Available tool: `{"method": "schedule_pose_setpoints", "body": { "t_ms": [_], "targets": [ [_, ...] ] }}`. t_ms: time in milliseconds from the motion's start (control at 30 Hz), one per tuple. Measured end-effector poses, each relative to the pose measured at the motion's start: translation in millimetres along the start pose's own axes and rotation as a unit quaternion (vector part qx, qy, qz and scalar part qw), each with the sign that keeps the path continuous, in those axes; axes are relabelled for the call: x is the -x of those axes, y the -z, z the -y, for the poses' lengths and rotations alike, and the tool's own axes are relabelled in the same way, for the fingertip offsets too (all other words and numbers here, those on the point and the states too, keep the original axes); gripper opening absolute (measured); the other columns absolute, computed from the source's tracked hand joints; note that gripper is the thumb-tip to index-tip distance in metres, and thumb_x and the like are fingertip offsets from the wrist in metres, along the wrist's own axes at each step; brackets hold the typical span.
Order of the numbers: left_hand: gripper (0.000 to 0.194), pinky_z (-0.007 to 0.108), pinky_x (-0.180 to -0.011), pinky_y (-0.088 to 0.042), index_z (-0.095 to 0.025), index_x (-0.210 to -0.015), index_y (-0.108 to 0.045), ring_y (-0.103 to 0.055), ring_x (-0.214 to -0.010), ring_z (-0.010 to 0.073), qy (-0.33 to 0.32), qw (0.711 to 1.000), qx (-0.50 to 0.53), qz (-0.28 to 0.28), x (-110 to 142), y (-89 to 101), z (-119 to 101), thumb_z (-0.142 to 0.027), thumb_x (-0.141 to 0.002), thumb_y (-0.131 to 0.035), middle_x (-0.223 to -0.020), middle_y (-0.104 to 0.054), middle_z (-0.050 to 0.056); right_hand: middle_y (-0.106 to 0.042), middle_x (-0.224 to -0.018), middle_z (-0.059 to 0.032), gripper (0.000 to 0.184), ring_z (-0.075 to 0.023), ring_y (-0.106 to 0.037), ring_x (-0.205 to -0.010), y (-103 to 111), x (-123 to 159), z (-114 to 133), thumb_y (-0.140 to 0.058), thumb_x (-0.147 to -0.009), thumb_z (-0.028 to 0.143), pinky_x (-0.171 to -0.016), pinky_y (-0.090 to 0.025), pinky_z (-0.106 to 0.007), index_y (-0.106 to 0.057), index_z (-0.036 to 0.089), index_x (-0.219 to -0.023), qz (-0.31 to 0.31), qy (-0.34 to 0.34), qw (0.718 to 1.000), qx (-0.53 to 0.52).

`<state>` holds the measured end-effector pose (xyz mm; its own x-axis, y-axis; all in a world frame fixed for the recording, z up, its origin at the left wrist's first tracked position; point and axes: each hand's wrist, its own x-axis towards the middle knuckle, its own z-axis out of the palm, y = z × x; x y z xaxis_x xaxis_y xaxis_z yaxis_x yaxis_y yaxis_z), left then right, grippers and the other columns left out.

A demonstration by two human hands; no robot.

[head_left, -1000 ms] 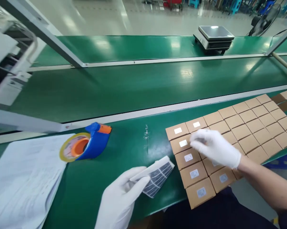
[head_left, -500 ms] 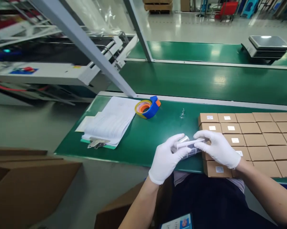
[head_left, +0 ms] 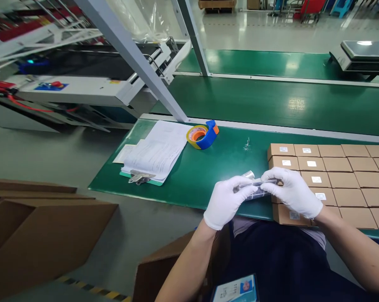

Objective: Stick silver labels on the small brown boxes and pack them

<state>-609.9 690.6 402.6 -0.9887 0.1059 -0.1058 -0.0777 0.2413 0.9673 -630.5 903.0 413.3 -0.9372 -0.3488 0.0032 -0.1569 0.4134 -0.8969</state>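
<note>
The white-gloved left hand and right hand were held close together in front of the body, curled toward each other, while the bare left forearm and right forearm angled inward.

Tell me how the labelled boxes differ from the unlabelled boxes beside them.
The labelled boxes each carry a small white label on top, while the unlabelled boxes show bare brown tops. The labelled boxes fill the left columns of the block, the unlabelled boxes the right. Both are closed brown cardboard, lying flat in rows on the green belt.
</note>
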Motion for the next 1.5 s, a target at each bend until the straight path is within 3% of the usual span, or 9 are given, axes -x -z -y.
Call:
{"method": "schedule_pose_setpoints", "body": {
  "t_ms": [233,400,567,800,900,1067,1167,1300,1500],
  "targets": [
    [0.015,0.034,-0.093,-0.058,-0.024,-0.086,-0.08,-0.074,-0.091,0.0244,-0.011,1.0,-0.008,-0.014,-2,-4.7,-1,-0.038,-0.085,-0.075,-0.091,-0.08,0.004,-0.067,-0.073,0.0019,0.018,-0.0152,-0.059,-0.068,1,2,-6,-0.066,-0.092,0.038,-0.067,-0.047,-0.028,-0.065,0.022,-0.083,0.012,-0.041,0.999,0.01],
    [0.017,0.033,-0.093,-0.057,-0.022,-0.084,-0.081,-0.074,-0.088,0.0237,-0.005,1.0,-0.002,-0.023,-6,-7.7,4,-0.038,-0.084,-0.077,-0.089,-0.079,0.004,-0.069,-0.076,0.0015,0.02,-0.0158,-0.061,-0.069,3,4,-10,-0.067,-0.094,0.042,-0.068,-0.049,-0.029,-0.066,0.022,-0.087,-0.005,-0.05,0.998,0.031],
    [0.022,0.033,-0.087,-0.058,-0.021,-0.088,-0.082,-0.074,-0.091,0.0246,0.037,0.997,0.056,-0.044,-10,-11.1,11,-0.042,-0.083,-0.079,-0.094,-0.08,0.006,-0.073,-0.101,-0.0063,0.015,-0.0216,-0.068,-0.09,8,10,-18,-0.064,-0.097,0.034,-0.083,-0.056,-0.037,-0.071,0.025,-0.108,-0.126,0.057,0.981,0.136],
    [0.035,0.031,-0.076,-0.056,-0.017,-0.087,-0.083,-0.072,-0.087,0.0254,0.089,0.992,0.086,-0.021,-16,-18.8,4,-0.052,-0.084,-0.077,-0.09,-0.08,0.007,-0.073,-0.099,-0.0065,0.024,-0.023,-0.068,-0.092,10,24,-32,-0.059,-0.098,0.017,-0.081,-0.055,-0.041,-0.076,0.032,-0.105,-0.219,0.186,0.917,0.276],
    [0.037,0.03,-0.076,-0.055,-0.017,-0.087,-0.083,-0.071,-0.086,0.0246,0.086,0.993,0.079,-0.014,-16,-22.3,1,-0.053,-0.086,-0.074,-0.089,-0.079,0.007,-0.074,-0.101,-0.0061,0.025,-0.0245,-0.069,-0.096,6,26,-27,-0.061,-0.097,0.016,-0.087,-0.057,-0.045,-0.075,0.033,-0.11,-0.242,0.201,0.917,0.245],
    [0.036,0.03,-0.081,-0.052,-0.018,-0.093,-0.083,-0.068,-0.088,0.0229,0.057,0.997,0.048,0.018,-12,-25.7,6,-0.052,-0.091,-0.07,-0.094,-0.079,0.005,-0.077,-0.106,-0.006,0.046,-0.0242,-0.072,-0.099,-1,18,-20,-0.057,-0.101,0.018,-0.092,-0.06,-0.046,-0.056,0.032,-0.145,-0.209,0.176,0.948,0.166],
    [0.037,0.03,-0.079,-0.05,-0.018,-0.092,-0.083,-0.067,-0.088,0.0227,0.067,0.996,0.056,0.026,-12,-26.4,6,-0.052,-0.093,-0.068,-0.093,-0.079,0.004,-0.077,-0.099,-0.0046,0.056,-0.0233,-0.071,-0.09,-3,17,-20,-0.057,-0.099,0.012,-0.085,-0.059,-0.043,-0.052,0.035,-0.15,-0.208,0.211,0.93,0.216],
    [0.035,0.03,-0.084,-0.051,-0.019,-0.094,-0.083,-0.068,-0.094,0.0243,0.067,0.995,0.067,0.023,-12,-27.1,7,-0.05,-0.093,-0.069,-0.098,-0.079,0.005,-0.077,-0.099,-0.0055,0.068,-0.0245,-0.071,-0.094,-9,21,-19,-0.064,-0.094,0.005,-0.087,-0.058,-0.044,-0.049,0.037,-0.152,-0.261,0.29,0.894,0.22],
    [0.03,0.031,-0.084,-0.052,-0.019,-0.103,-0.082,-0.068,-0.093,0.0239,0.069,0.991,0.097,0.067,-7,-30.7,2,-0.043,-0.088,-0.074,-0.098,-0.078,0.006,-0.076,-0.124,-0.006,0.073,-0.0206,-0.075,-0.103,-22,16,-23,-0.055,-0.101,0.01,-0.092,-0.064,-0.039,-0.029,0.037,-0.164,-0.215,0.236,0.937,0.141]
  ]
}}
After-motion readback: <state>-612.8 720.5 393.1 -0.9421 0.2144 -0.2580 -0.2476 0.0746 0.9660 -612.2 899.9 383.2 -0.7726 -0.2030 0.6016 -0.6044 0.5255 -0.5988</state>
